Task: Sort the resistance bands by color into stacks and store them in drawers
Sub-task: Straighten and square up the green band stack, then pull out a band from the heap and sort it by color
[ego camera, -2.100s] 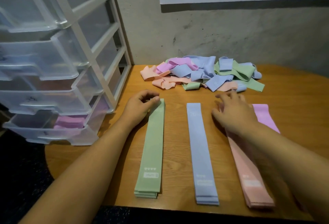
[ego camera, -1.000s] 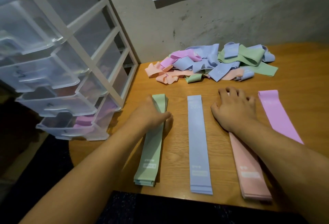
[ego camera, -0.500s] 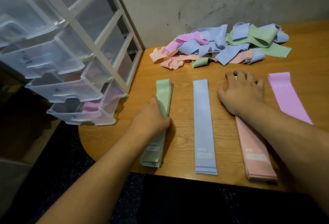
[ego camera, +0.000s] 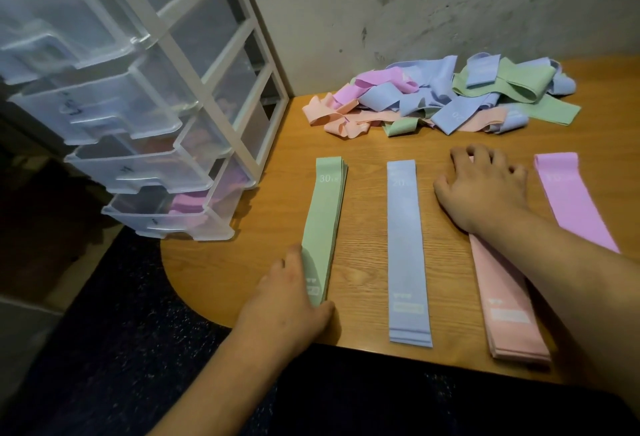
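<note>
My left hand point(ego camera: 291, 300) clasps the near end of the green stack point(ego camera: 325, 213), with the thumb at its right edge and the fingers at its left. My right hand point(ego camera: 485, 189) lies spread, palm down, on the far end of the peach stack point(ego camera: 505, 304). Both stacks lie on the desk point(ego camera: 363, 227), running near to far. Half a second ago the left hand sat mid-stack.
</note>
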